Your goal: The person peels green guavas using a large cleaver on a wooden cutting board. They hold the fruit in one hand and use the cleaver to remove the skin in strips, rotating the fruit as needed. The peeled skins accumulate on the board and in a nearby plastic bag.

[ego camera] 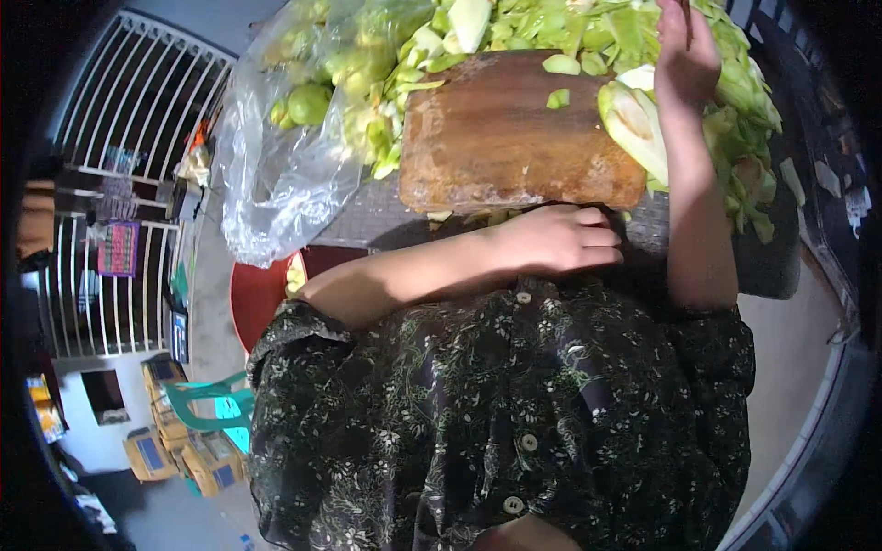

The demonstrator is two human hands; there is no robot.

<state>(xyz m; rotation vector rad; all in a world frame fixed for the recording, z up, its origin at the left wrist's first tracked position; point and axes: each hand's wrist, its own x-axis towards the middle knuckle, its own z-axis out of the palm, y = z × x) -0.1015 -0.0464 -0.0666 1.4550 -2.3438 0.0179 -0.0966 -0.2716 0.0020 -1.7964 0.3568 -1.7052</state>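
A worn wooden cutting board (510, 144) lies in front of me. My left hand (575, 237) rests by its near edge, close to my shirt, with bent fingers; what lies under the palm is hidden. Raised past the board's right side, my right hand (689, 69) grips a thin brown tool (687, 21), cut off by the top of the picture. A cut green fruit (630, 124), probably an unripe mango, leans on the board's right edge beside my right forearm, its pale core showing. Small green pieces (558, 98) lie on the board.
Green peels and slices (586, 27) are heaped behind and right of the board. A clear plastic bag (275, 179) with whole green fruit (309, 103) stands left. Below it is a red basin (258, 296) with pale pieces. Further left are a green plastic chair (207, 406) and boxes (210, 461).
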